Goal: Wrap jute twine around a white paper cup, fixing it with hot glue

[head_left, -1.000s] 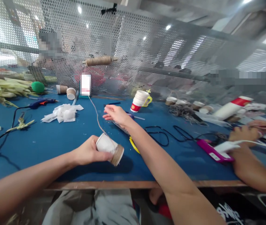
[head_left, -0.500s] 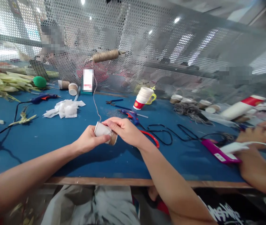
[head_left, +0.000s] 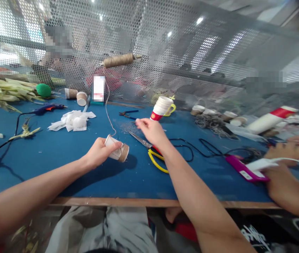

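My left hand [head_left: 99,153] grips a white paper cup [head_left: 114,149] lying tilted on its side, its base end wrapped in brown twine. A loose length of twine [head_left: 108,112] runs from the cup's rim up to a twine spool [head_left: 119,60]. My right hand [head_left: 151,131] is apart from the cup, over the place where a blue glue gun lay. Its fingers are curled together; what they hold, if anything, is hidden. Just below it lie scissors [head_left: 153,158] with yellow and red handles, blades towards the cup. Behind it stands a stack of paper cups [head_left: 162,105].
At left are white crumpled tissue [head_left: 72,121], another glue gun [head_left: 49,108] and corn husks [head_left: 4,91]. Pliers [head_left: 128,114] lie beyond my right hand. A purple power strip [head_left: 245,170] and black cord sit at right, beside another person's hand [head_left: 286,153]. A perforated screen rises behind.
My right hand has left the cup and moved right and away from me, over the glue gun's spot. The scissors now show fully open to view. My left hand still holds the cup.
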Demonstrator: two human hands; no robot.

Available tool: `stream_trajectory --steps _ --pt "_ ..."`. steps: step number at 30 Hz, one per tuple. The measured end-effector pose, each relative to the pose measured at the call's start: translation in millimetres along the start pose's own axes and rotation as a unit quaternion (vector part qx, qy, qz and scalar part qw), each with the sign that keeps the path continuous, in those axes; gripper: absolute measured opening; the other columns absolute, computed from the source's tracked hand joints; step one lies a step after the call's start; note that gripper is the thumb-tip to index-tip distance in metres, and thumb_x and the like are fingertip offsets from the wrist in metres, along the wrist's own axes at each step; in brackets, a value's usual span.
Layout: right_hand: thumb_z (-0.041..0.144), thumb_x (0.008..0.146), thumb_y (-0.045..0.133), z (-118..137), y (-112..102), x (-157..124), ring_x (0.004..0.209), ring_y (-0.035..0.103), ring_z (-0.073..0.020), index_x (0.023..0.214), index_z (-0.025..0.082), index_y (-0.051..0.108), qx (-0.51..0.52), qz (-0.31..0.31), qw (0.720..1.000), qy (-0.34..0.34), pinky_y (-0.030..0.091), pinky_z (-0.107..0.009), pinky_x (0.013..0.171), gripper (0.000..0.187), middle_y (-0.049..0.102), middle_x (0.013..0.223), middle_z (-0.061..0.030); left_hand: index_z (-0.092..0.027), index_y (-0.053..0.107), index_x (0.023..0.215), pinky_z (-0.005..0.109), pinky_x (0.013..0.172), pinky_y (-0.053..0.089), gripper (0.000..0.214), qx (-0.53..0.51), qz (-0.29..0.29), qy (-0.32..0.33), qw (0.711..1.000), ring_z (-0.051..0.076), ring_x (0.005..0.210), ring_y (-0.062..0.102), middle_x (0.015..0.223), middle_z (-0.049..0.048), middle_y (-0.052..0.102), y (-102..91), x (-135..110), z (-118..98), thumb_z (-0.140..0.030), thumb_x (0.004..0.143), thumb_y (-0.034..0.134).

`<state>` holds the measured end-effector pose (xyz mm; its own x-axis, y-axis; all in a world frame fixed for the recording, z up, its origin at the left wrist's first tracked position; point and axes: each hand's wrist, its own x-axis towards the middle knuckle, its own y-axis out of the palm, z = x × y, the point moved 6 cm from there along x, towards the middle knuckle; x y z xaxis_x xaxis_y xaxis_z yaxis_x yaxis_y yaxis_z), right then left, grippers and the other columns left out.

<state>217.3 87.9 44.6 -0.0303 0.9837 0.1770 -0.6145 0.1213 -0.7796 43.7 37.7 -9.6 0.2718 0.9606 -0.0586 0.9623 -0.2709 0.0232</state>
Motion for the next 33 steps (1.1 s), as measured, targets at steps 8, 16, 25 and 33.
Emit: stream_trajectory --steps 8,16,25,33 --pt "0.009 0.055 0.066 -82.4 -7.4 44.0 0.079 0.061 -0.0318 0.047 0.017 0.051 -0.128 -0.008 0.975 0.179 0.043 -0.034 0.065 0.019 0.059 0.055 -0.013 -0.009 0.063 0.062 0.02 0.048 0.036 0.032 0.07 -0.009 0.036 0.997 0.008 0.047 0.044 0.049 -0.0013 0.053 -3.0 2.5 -1.4 -0.041 0.065 0.061" --pt "0.008 0.067 0.054 -46.5 -25.7 18.7 0.055 0.057 -0.0106 0.07 0.014 0.053 0.065 -0.023 0.99 0.12 0.046 -0.022 0.056 0.007 0.059 0.062 -0.0022 -0.011 0.057 0.055 0.02 0.044 0.029 0.035 0.128 -0.028 0.08 0.988 0.007 0.046 0.035 0.047 -0.003 0.042 -8.6 0.7 -14.1 -0.044 0.067 0.057" --pt "0.029 0.069 0.061 7.3 -8.0 -40.0 0.042 0.051 -0.0079 0.077 0.011 0.058 0.303 0.083 0.949 0.005 0.041 -0.02 0.04 0.02 0.058 0.056 -0.0013 -0.012 0.053 0.053 0.02 0.043 0.027 0.037 0.158 -0.056 0.114 0.979 0.007 0.045 0.032 0.047 -0.0037 0.039 -18.5 7.1 -15.9 -0.045 0.07 0.052" --pt "0.028 0.071 0.058 20.6 -1.6 -55.7 0.035 0.044 -0.0063 0.071 0.014 0.054 0.186 0.096 0.978 -0.008 0.039 -0.019 0.034 0.014 0.052 0.046 0.0031 -0.01 0.06 0.059 0.022 0.045 0.03 0.036 0.148 -0.104 0.058 0.982 0.009 0.043 0.041 0.047 -0.0015 0.049 -39.1 31.6 0.6 -0.044 0.068 0.054"
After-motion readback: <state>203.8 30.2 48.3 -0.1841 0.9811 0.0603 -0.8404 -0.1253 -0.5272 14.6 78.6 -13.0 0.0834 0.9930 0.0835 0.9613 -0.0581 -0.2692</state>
